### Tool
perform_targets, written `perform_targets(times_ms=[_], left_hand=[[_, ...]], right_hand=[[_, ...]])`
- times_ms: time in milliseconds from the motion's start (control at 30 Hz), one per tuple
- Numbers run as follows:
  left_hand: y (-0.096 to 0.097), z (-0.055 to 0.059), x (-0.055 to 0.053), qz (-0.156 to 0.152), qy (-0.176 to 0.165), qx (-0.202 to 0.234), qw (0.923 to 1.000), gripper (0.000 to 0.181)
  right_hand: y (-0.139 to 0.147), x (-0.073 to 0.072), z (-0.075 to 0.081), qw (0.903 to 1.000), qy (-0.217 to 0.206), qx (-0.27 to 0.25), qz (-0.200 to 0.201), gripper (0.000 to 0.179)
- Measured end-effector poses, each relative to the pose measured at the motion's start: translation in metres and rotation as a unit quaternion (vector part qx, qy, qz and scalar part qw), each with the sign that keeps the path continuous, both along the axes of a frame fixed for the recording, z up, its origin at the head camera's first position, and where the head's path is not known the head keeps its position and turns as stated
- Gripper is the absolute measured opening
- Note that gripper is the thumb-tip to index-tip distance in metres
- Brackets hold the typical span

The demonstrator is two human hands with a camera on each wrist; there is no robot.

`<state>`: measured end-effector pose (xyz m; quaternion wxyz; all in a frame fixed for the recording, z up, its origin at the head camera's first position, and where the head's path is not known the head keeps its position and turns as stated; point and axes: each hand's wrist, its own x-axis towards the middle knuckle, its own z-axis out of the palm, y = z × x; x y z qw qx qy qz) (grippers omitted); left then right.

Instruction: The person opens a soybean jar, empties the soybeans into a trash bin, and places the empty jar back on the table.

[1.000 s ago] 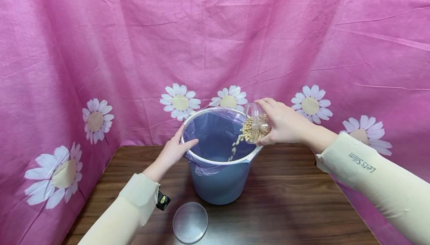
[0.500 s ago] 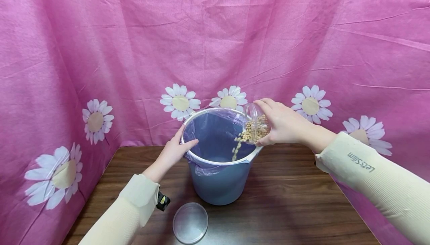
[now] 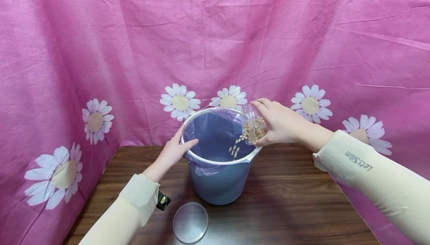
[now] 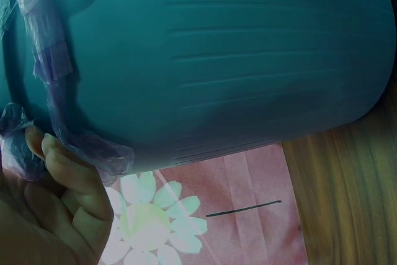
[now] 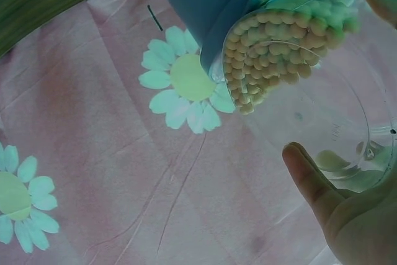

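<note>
My right hand (image 3: 280,122) grips a clear plastic jar (image 3: 250,116), tipped with its mouth over the right side of a blue bucket (image 3: 218,185). Soybeans (image 3: 256,128) lie along the low side of the jar, and some fall from its mouth into the bucket. Through the jar's base in the right wrist view, the beans (image 5: 273,44) are heaped to one side. My left hand (image 3: 173,153) holds the bucket's white rim (image 3: 215,162) at the left, thumb inside and fingers outside. In the left wrist view its curled fingers (image 4: 77,172) press by the bunched purple bag liner (image 4: 56,85).
A round clear lid (image 3: 190,222) lies on the dark wooden table (image 3: 285,200) in front of the bucket. A pink curtain (image 3: 215,43) with white daisies hangs behind and along both sides. The purple liner covers the bucket's inside and folds over the rim.
Beans keep falling from the jar, and fewer are left in it than a second ago. The right hand has moved slightly left with the jar. The left hand and bucket stay still.
</note>
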<state>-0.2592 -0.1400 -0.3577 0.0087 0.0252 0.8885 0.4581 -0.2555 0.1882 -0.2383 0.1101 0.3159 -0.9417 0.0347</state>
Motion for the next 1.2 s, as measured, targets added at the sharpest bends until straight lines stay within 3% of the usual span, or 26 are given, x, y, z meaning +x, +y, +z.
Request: perform_targets(times_ms=[733,1200], left_hand=[[0.0002,0.0001,0.0007,0.001,-0.006,0.002,1.0000,0.089],[0.0001,0.0005,0.0021,0.003,-0.005,0.002,1.0000,0.088]], right_hand=[[-0.0029,0.0015,0.0008,0.9992,0.014,0.038,0.005,0.113],[-0.0032,-0.0004,0.0010,0.9975,0.054,0.041,0.018,0.115]])
